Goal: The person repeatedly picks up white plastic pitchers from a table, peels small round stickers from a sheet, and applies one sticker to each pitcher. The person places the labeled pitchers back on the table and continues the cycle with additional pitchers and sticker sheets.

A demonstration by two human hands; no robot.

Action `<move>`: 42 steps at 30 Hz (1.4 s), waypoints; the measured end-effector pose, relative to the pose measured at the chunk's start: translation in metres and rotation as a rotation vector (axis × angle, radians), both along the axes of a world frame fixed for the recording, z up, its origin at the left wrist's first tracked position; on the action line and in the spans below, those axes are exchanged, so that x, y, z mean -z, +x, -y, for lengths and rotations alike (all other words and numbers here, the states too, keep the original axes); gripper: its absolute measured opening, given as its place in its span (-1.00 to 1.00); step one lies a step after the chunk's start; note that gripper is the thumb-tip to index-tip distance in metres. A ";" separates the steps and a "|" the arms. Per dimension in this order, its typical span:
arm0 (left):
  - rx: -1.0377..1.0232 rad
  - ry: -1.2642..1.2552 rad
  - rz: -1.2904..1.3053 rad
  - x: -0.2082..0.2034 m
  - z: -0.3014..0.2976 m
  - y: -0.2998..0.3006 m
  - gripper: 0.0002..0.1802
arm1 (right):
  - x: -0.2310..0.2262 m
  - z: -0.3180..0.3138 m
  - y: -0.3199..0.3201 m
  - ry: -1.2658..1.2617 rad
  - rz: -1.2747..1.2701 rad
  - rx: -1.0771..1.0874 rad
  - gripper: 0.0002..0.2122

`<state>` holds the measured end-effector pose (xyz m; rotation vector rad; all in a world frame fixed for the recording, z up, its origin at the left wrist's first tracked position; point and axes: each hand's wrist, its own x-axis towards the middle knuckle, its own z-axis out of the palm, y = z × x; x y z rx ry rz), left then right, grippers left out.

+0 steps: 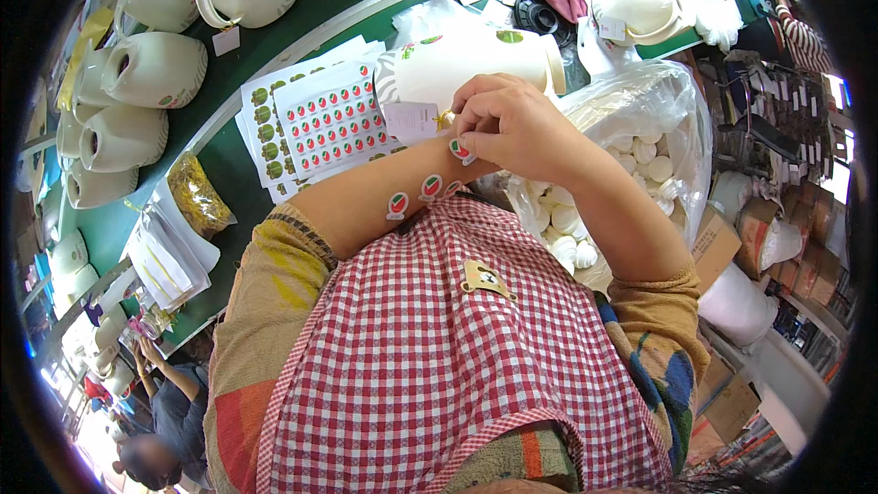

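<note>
Right hand [530,133] touches 1 rounded sticker [462,153] (flat, white-edged).

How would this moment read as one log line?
right hand: touching sticker on left forearm | left hand: hidden | nearby: sticker sheet, white vessel

Small, oval red-and-green stickers [397,206] on the bare left forearm [361,192] and in rows on a white paper sheet [315,91]; pale rectangular tag [410,122] against a glossy cream vessel [434,71]; lettering too small to read.
</note>
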<state>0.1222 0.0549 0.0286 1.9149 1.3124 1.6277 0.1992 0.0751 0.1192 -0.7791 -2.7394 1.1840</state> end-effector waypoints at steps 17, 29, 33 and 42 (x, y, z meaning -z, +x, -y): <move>0.060 -1.021 0.630 -0.031 -0.028 -0.040 -0.79 | -0.016 -0.017 0.032 -0.102 -0.681 0.383 -0.95; 0.059 -1.075 1.063 0.002 -0.037 -0.051 -0.76 | 0.071 0.036 0.060 -0.634 -0.165 0.445 -0.94; 0.021 -1.091 1.057 0.011 -0.044 -0.054 -0.76 | 0.072 0.034 0.061 -0.553 -0.120 0.434 -0.89; 0.021 -1.065 1.051 0.015 -0.054 -0.047 -0.78 | 0.092 -0.009 0.055 -0.879 -0.036 0.775 -0.95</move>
